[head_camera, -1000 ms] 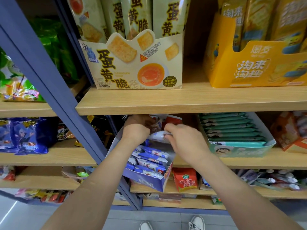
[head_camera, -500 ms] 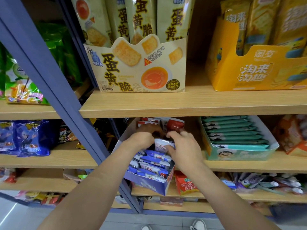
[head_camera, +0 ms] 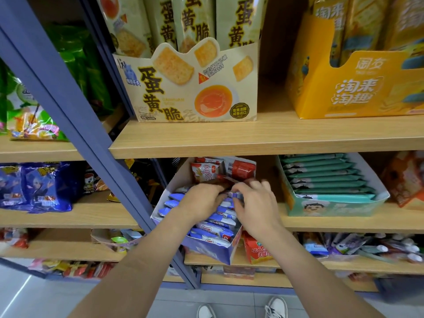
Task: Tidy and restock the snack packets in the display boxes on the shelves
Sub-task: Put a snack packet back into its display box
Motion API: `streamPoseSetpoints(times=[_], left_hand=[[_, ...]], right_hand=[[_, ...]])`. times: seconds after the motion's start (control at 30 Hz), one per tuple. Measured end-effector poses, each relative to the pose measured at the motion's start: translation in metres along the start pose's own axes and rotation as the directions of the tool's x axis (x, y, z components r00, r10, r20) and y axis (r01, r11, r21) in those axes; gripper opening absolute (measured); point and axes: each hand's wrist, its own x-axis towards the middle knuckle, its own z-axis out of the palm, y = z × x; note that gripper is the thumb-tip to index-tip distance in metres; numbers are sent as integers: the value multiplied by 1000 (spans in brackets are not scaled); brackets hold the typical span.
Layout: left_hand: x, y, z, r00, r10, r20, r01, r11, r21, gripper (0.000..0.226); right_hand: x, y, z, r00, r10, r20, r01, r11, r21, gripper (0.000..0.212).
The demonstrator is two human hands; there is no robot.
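Both hands are working inside the blue display box (head_camera: pixel 207 251), which is sitting at the left end of the middle shelf (head_camera: pixel 344 224). The box is tipping forward, with its front wall hanging past the shelf's front edge. The right hand (head_camera: pixel 257 206) is over the box's right side, its fingers curling in and pinching a loose packet (head_camera: pixel 236 195) just above the row. The left hand (head_camera: pixel 202 201) is close beside it, over the middle of the box. Its knuckles are bending down among the blue-and-white packets (head_camera: pixel 219 228) and its fingertips are hiding there, so I cannot tell whether it is gripping anything.

Those packets are lying in an overlapping row from the front wall back to the hands. Behind the hands, red-and-white packets (head_camera: pixel 206 173) are standing at the back of the box, reaching almost to the underside of the upper shelf (head_camera: pixel 252 143), which is leaving little headroom there.

The box's left side is sitting close against the slanting blue post (head_camera: pixel 68 111). To its right, a strip of bare wood is separating it from the teal box (head_camera: pixel 332 206) of teal packets (head_camera: pixel 321 175). The front of the box is facing open space above the floor.
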Motion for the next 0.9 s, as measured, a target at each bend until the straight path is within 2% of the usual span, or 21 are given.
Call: streamPoseSetpoints(times=[0.07,0.13,0.2,0.23,0.37,0.47,0.53,0.67,0.73,0.83,0.9], left_hand=[[-2,1,-4,1000,10,-30,-10,1000,-1,31],[-3,2,-10,999,-41,16,42,998,-55,31],[-5,1,-12,991,-114,70,125,975,-186,31],[-6,2,-12,989,-133,59,142,966,-217,32],[-2,15,-14,980,-148,-135,130,983,-128,23],[7,26,-12,976,-90,-197,61,987,-147,43],[14,28,-6,986,-73,-148,54,990,-131,55],[26,31,0,993,-79,-83,73,994,-77,58],[30,34,-2,994,-93,-55,90,994,-56,52],[35,39,-2,989,-146,-2,146,988,-45,30],[37,41,2,986,-164,-7,164,986,-25,34]], right_hand=[[-3,5,0,998,64,25,-64,998,4,42],[-3,9,-1,982,167,86,-172,984,45,51],[-2,9,-1,950,261,172,-293,935,199,47],[-5,8,1,945,261,198,-308,914,264,44],[-17,5,6,963,210,170,-256,910,327,51],[-26,7,8,963,206,172,-253,910,329,59],[-31,7,6,964,196,180,-248,909,335,60],[-35,7,4,965,183,189,-242,899,366,56],[-35,9,3,963,187,192,-248,894,373,56],[-37,11,2,962,186,203,-255,878,405,56],[-37,11,2,961,177,214,-255,869,424,56]])
